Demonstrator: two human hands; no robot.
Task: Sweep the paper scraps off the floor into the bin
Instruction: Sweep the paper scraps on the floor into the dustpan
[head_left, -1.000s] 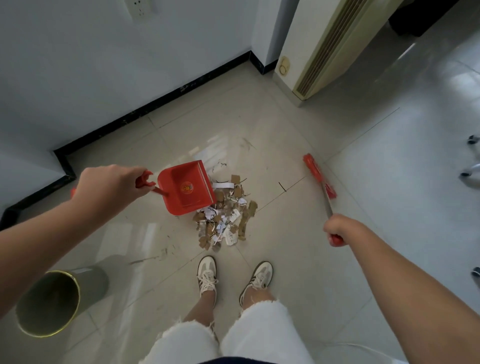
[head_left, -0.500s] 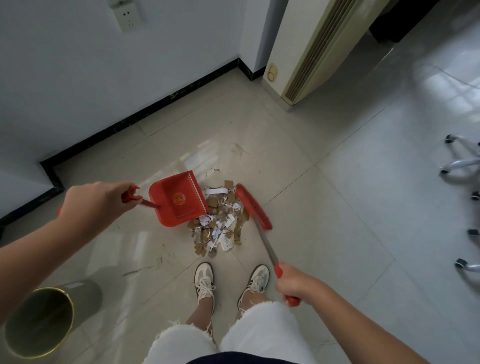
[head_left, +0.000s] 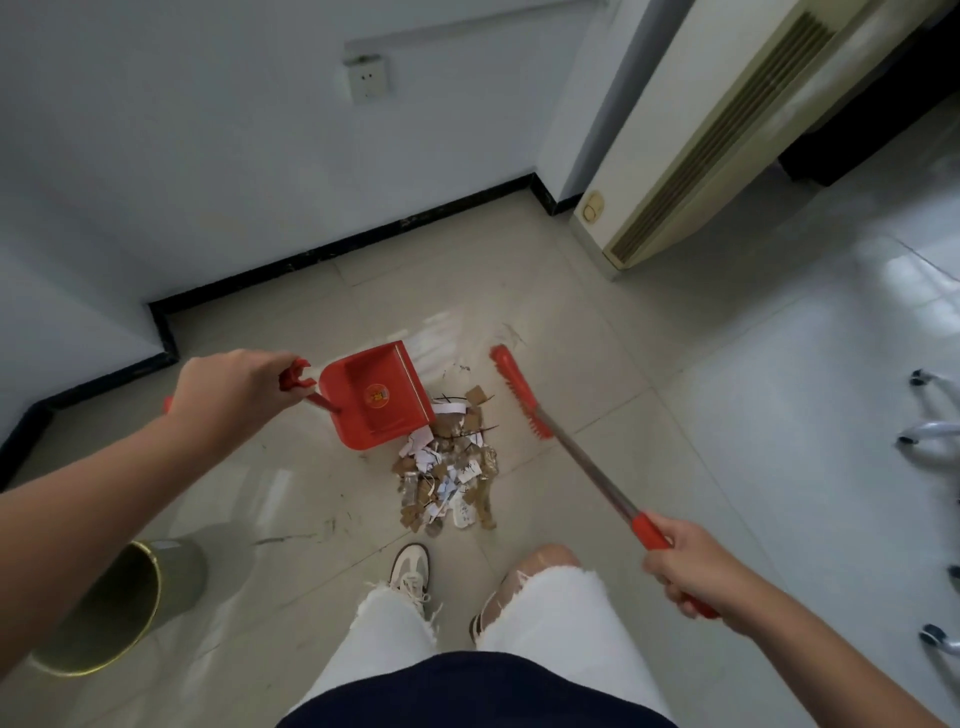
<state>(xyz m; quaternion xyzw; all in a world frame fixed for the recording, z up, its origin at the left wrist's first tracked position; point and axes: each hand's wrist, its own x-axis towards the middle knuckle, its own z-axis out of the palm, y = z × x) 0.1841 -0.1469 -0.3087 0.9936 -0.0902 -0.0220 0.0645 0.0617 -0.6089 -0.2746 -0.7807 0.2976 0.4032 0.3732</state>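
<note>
We see the left hand (head_left: 236, 392) stretched forward and closed around the red handle of the dustpan (head_left: 376, 399), knuckles up, the forearm running in from the left edge. The dustpan sits tilted on the floor (head_left: 597, 358), its open lip touching the far left side of the paper scraps (head_left: 449, 467). The right hand (head_left: 688, 566) is wrapped around the red grip at the end of the broom (head_left: 519, 400), arm reaching in from the lower right, the metal shaft slanting up and left to the red brush head. That head stands just beside the pile, on its right, with a narrow strip of tile between bristles and scraps.

The scraps, brown and white, lie heaped on the tiles in front of the white shoe (head_left: 410, 569), none of them visibly inside the pan. The bin (head_left: 171, 577), a metal cylinder with a gold rim, stands at lower left, well apart from the pile.

Against half a second ago, we find the broom head swung out from the pile's edge to the right, and the right hand drawn back and to the right. The dustpan keeps its place at the pile. One knee has come forward over the right shoe.
</note>
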